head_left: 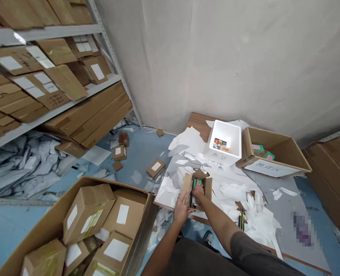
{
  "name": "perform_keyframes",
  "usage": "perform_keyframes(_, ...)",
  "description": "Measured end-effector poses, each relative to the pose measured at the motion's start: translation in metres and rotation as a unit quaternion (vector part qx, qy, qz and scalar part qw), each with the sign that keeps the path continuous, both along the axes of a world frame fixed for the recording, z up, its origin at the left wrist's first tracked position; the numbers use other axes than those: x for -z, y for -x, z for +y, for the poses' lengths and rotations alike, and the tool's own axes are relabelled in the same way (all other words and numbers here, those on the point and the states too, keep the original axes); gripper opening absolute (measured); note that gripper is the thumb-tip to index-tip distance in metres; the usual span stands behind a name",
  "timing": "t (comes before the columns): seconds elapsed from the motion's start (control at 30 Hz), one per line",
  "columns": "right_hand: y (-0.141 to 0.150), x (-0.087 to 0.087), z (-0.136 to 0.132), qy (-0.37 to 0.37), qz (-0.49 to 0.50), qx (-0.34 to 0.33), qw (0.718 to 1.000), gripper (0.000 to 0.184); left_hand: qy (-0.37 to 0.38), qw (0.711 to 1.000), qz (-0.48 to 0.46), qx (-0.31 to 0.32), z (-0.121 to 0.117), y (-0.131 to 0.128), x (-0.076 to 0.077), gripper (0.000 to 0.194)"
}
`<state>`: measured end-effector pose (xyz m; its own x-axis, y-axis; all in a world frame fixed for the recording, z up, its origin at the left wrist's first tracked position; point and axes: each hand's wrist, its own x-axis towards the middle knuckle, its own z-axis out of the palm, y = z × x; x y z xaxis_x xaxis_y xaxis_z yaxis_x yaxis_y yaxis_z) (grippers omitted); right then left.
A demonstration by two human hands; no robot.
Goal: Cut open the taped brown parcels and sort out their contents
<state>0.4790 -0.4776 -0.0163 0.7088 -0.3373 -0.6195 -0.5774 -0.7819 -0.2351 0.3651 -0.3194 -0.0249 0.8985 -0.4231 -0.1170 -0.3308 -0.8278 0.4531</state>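
A small open cardboard box (185, 184) stands at the table's near edge, its flaps spread. My left hand (182, 209) holds the near left side of this box, thumb toward the opening and fingers along the flap. My right hand (198, 189) reaches into the box from above, its fingers closed on a green box (199, 181) inside. Dark items show beside the green box, but my fingers hide much of the contents. To the right of my right forearm lies a yellow and black utility knife (241, 219) among torn white paper (260, 216).
A white foam box (224, 157) and a larger cardboard box (273, 168) with green boxes inside stand at the table's back. Left of me, a big carton (147, 199) holds several taped parcels. Shelving (109, 78) with cartons lines the left; parcels (156, 168) lie on the floor.
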Motion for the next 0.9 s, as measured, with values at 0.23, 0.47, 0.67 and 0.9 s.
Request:
perform_keyframes(0.23, 0.027, -0.057, -0.008, 0.013, -0.125, -0.025, 0.992, 0.113, 0.034, 0.999, 0.001, -0.009, -0.004, -0.012, -0.011, 0.027)
perform_keyframes(0.47, 0.049, -0.107, -0.053, -0.067, -0.276, 0.053, 0.957, 0.116, -0.007, 0.999, 0.037, -0.026, 0.008, -0.029, -0.023, 0.018)
perform_keyframes(0.67, 0.08, -0.112, -0.149, -0.179, -0.418, 0.145, 0.879, 0.123, -0.038, 0.999, 0.027, 0.0, 0.022, -0.039, -0.048, 0.018)
perform_keyframes(0.9, 0.099, -0.036, -0.216, -0.293, -0.421, 0.225, 0.829, 0.114, -0.051, 0.999, 0.001, -0.004, 0.025, -0.032, -0.062, 0.069)
